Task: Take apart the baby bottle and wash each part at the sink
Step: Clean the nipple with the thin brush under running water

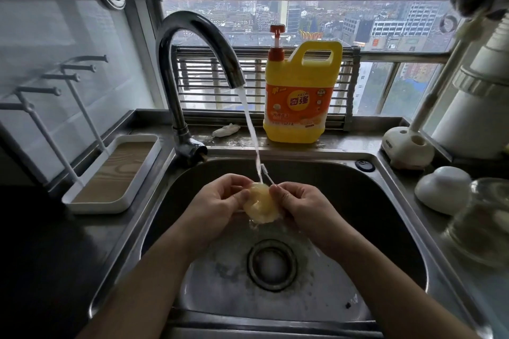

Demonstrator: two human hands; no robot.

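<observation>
A yellowish translucent bottle nipple (260,203) is held over the steel sink (391,201) under the running water from the curved tap (192,36). My left hand (217,201) grips its left side with curled fingers. My right hand (300,201) pinches its right side and also holds a thin clear straw-like tube (265,172) that sticks up beside the water stream. The stream lands on the top of the nipple.
A yellow dish-soap jug (300,96) stands on the ledge behind the sink. At the left sits a white drying tray (110,176) with pegs. On the right counter are an upturned white bowl (440,190), a clear glass vessel (482,223) and a white holder (405,148). The drain (271,264) lies below my hands.
</observation>
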